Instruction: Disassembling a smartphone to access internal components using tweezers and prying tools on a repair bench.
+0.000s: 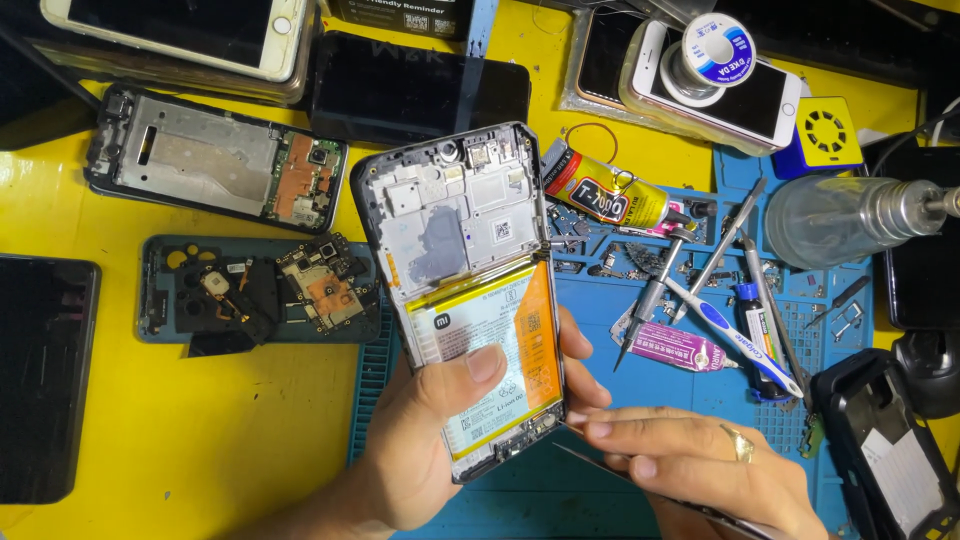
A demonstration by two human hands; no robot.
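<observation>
Above the blue work mat (600, 480), the left hand (420, 440) grips an opened phone (465, 290) — thumb pressed on its battery (500, 365), fingers wrapped behind. The right hand (690, 465), fingers closed together on thin metal tweezers (640, 485), touches the phone's lower right edge — a glue tube (605, 195) lies near.

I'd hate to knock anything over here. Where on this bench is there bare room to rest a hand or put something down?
Bare yellow tabletop lies below the teal phone back, between the dark screen and the left hand holding the opened phone. The blue mat right of it is crowded with tools, a glue tube and a toothbrush.
</observation>
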